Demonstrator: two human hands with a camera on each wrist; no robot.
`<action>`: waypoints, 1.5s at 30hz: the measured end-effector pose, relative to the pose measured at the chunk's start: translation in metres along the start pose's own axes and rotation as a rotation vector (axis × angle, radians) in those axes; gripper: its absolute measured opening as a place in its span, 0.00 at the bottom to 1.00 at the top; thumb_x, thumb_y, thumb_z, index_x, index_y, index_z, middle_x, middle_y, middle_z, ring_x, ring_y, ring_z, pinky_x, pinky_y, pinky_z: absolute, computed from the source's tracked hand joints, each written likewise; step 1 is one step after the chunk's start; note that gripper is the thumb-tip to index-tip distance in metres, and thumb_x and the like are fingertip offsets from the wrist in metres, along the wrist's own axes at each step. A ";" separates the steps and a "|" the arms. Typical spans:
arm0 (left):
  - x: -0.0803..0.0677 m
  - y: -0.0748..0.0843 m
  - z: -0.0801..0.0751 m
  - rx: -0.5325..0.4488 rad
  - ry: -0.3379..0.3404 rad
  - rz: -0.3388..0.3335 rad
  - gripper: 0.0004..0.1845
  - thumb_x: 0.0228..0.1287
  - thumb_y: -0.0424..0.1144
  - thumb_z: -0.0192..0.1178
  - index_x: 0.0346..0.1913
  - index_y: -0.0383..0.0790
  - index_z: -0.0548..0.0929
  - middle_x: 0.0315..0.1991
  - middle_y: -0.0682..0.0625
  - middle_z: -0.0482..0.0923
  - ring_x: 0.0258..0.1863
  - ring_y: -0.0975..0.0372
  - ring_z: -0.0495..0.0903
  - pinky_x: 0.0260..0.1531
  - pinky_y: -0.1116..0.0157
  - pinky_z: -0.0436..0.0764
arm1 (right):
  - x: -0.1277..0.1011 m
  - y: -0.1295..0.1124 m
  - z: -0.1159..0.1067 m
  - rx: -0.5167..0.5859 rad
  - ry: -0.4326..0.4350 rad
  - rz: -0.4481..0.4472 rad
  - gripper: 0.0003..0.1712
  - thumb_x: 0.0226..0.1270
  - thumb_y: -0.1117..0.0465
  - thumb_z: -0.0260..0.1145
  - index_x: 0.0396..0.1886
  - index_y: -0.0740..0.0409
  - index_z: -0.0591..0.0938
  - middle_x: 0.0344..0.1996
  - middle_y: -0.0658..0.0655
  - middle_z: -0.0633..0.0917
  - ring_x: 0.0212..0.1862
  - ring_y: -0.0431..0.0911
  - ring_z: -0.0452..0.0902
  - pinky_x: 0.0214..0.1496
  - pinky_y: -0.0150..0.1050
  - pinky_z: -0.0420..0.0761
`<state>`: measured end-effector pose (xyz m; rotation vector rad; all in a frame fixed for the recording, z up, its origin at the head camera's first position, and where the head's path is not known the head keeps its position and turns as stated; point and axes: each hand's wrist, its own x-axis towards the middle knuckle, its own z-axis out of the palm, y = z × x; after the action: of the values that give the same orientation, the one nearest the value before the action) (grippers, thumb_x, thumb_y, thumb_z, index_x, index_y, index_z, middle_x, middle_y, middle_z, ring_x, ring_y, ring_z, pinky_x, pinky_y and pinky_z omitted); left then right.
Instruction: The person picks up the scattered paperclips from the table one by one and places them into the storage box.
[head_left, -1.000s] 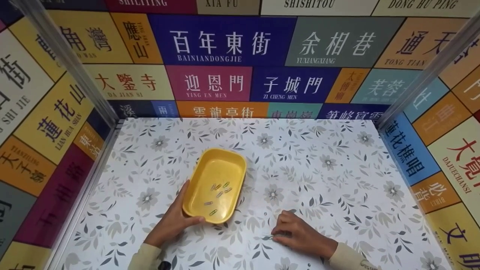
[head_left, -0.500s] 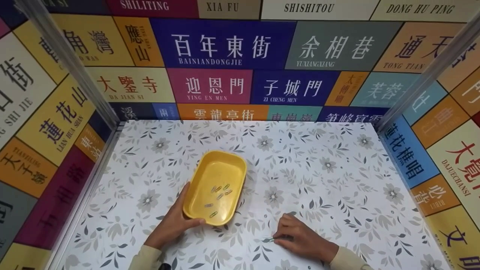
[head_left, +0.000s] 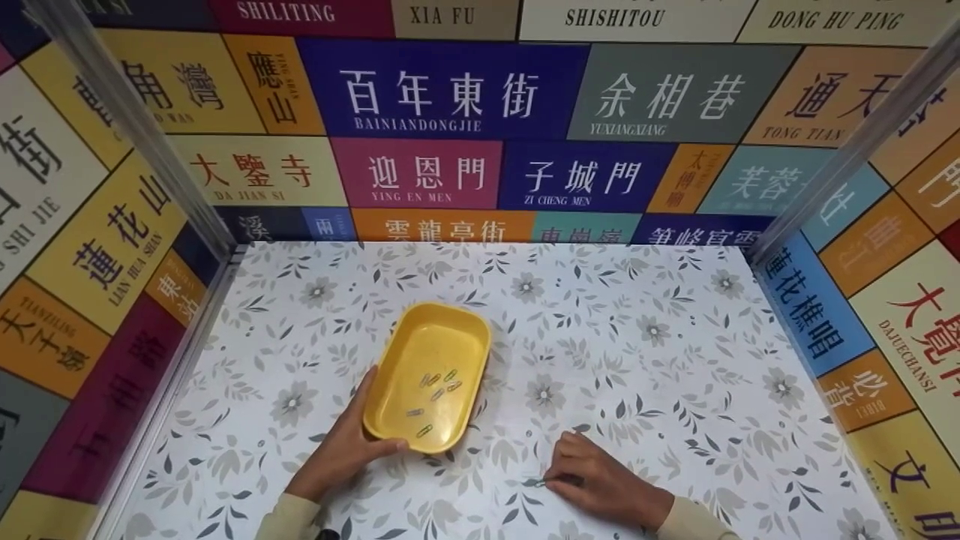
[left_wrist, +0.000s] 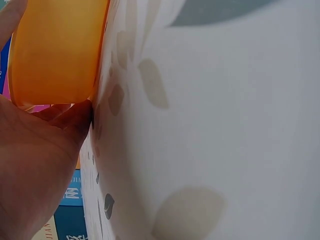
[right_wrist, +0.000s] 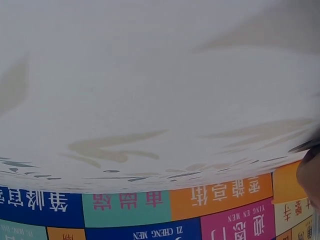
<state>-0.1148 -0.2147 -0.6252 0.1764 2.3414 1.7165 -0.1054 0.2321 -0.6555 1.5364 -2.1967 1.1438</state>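
A yellow plastic tray [head_left: 427, 375] lies on the patterned tabletop, left of the middle. Several small coloured paper clips [head_left: 437, 393] lie loose in its near half. My left hand [head_left: 337, 454] holds the tray's near left corner, fingers along the left side and thumb on the near rim. In the left wrist view, the palm [left_wrist: 35, 165] is against the tray's wall [left_wrist: 57, 60]. To the right, my right hand [head_left: 600, 480] is low at the table, fingers curled and tips together. It pinches what looks like a thin greenish paper clip [head_left: 534, 482], mostly hidden and hard to separate from the print.
The white tabletop [head_left: 645, 285] carries a grey leaf and flower print. Colourful panels with Chinese lettering [head_left: 435, 172] wall it in at the back, left and right. Clear strips [head_left: 191, 195] run up the back corners.
The right hand stays at nearly the same spot, its fingertips shifting only slightly. The left hand, tray and clips in it look unmoved; the view tilts a little.
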 end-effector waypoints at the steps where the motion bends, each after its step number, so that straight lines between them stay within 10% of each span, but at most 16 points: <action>1: 0.000 0.000 0.000 -0.005 0.002 -0.006 0.76 0.54 0.48 0.87 0.92 0.51 0.38 0.92 0.50 0.40 0.90 0.50 0.42 0.86 0.41 0.39 | 0.000 0.000 0.000 0.000 0.000 -0.001 0.15 0.59 0.73 0.83 0.41 0.51 0.92 0.34 0.46 0.82 0.38 0.40 0.71 0.48 0.33 0.72; 18: -0.004 -0.003 -0.001 -0.009 0.012 -0.034 0.75 0.55 0.47 0.87 0.92 0.52 0.38 0.92 0.49 0.40 0.90 0.48 0.42 0.86 0.40 0.39 | 0.009 -0.004 -0.004 0.056 0.016 0.025 0.17 0.56 0.77 0.82 0.38 0.53 0.90 0.30 0.47 0.79 0.34 0.39 0.69 0.49 0.20 0.67; 45: -0.001 0.001 0.002 -0.017 0.008 -0.054 0.75 0.55 0.45 0.87 0.92 0.52 0.38 0.92 0.47 0.40 0.90 0.46 0.42 0.86 0.39 0.40 | 0.018 -0.007 -0.009 0.259 0.067 0.214 0.10 0.66 0.74 0.78 0.40 0.56 0.92 0.29 0.52 0.82 0.31 0.45 0.71 0.37 0.32 0.74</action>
<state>-0.1134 -0.2131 -0.6242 0.1030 2.3151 1.7140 -0.1096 0.2249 -0.6357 1.3520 -2.2835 1.5751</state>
